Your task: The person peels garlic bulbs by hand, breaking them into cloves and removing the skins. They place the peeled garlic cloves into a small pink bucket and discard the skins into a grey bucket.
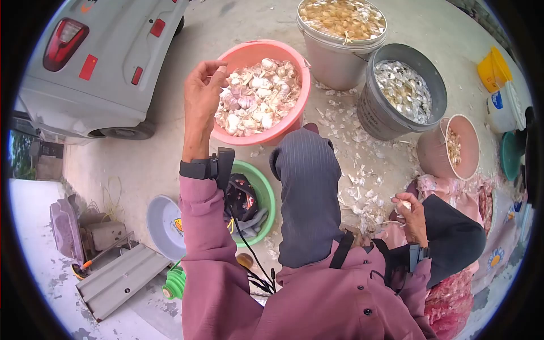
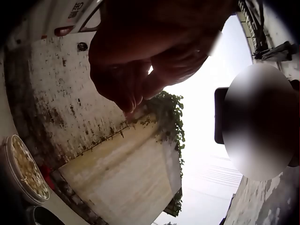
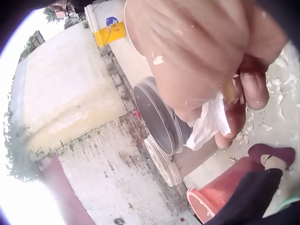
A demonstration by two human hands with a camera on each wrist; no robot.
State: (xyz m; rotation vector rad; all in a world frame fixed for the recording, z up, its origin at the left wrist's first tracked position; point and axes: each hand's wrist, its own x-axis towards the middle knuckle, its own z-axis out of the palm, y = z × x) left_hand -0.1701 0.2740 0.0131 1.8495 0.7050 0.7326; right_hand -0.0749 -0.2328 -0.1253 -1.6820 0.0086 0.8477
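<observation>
My left hand (image 1: 204,85) is raised at the left rim of a pink basin (image 1: 306,85) heaped with garlic bulbs (image 1: 260,83). Its fingers are bent, the thumb close to the forefinger; in the left wrist view the hand (image 2: 145,56) is dark, and I cannot tell whether something small sits between the fingertips. Low over the right thigh, my right hand (image 1: 416,220) pinches a pale garlic clove (image 1: 406,204). Up close in the right wrist view, white papery skin (image 3: 209,123) hangs from the fingers of this hand (image 3: 197,51).
Past the basin stand a white bucket (image 1: 334,59) and a grey bucket (image 1: 369,113), each holding cloves in water. A smaller pink bucket (image 1: 433,148) with cloves lies tilted at right. Garlic skins (image 1: 362,181) litter the floor. A green basin (image 1: 266,195) holds cloth; a van (image 1: 113,73) stands at left.
</observation>
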